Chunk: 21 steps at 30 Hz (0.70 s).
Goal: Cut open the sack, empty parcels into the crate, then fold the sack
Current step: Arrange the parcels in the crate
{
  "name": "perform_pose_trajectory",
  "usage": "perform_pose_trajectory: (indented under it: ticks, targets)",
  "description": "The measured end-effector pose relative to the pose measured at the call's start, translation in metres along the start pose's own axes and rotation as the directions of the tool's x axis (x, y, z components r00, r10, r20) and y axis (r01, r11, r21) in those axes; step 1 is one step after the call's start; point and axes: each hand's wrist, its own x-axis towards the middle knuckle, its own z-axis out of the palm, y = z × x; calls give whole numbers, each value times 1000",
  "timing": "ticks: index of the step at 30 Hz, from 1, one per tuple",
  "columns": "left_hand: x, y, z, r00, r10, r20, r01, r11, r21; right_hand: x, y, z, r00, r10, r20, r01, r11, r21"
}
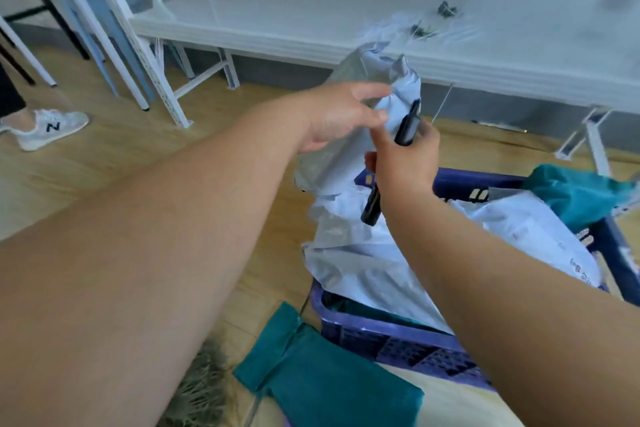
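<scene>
Head view, sack: the grey-white plastic sack (349, 253) stands upright, its lower end down inside the blue crate (398, 340), its bunched top raised toward the white shelf unit (311, 28).
Left hand: the left hand (339, 118) is up at the sack's neck, thumb and fingers (372, 92) curled onto the gathered plastic, pinching it just below the crumpled top.
Right hand: the right hand (407, 163) sits right beside the left, touching the sack's front, fist wrapped around a black cutter (407, 126).
Cutter: the dark handle sticks up past the knuckles against the sack's neck, and a second dark end pokes out below the wrist; the blade itself is too blurred to make out.
Crate contents: white parcels (533, 229) lie inside, behind the right forearm, with teal cloth (575, 194) draped over the far corner.
Floor: another teal cloth (322, 381) lies flat on the wooden floor, just beside the crate's near wall.
Writing: faint print on one white parcel, unreadable; a grey sneaker (48, 128) at the left edge carries a dark "N" on its side.
</scene>
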Motion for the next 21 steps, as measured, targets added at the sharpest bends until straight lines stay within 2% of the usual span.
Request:
perform_pose_trajectory:
  ticks: [3,5,7,9,11,13,15,17,19,21]
  targets:
    - [23,10,50,992,32,120,-59,970,235,13,14,-53,970,73,-230,-61,996,60]
    - [35,11,85,980,50,191,-127,901,415,25,20,-85,924,125,-362,-121,992,33]
    - [41,12,113,959,50,279,-188,849,494,39,18,-111,893,89,-440,-142,986,-90]
    - [43,12,126,943,52,328,-217,844,490,51,12,-128,891,69,-448,-149,978,-146]
    - [51,7,123,974,95,204,-181,871,457,59,7,-136,918,54,-394,-128,978,-164]
    - [63,-9,113,995,94,24,-92,843,531,62,5,-140,960,76,-268,-143,960,-239]
    - [65,-26,109,996,-67,59,7,720,694,61,3,-140,969,240,-59,-247,923,-294]
    - [60,-37,112,962,-246,120,65,633,772,54,-1,-138,901,422,97,-360,854,-374]
    - [55,-44,115,964,-245,106,92,675,732,50,1,-135,881,456,124,-362,820,-443]
    - [47,-45,109,983,-184,13,150,839,523,46,-8,-125,900,406,160,-296,837,-460]
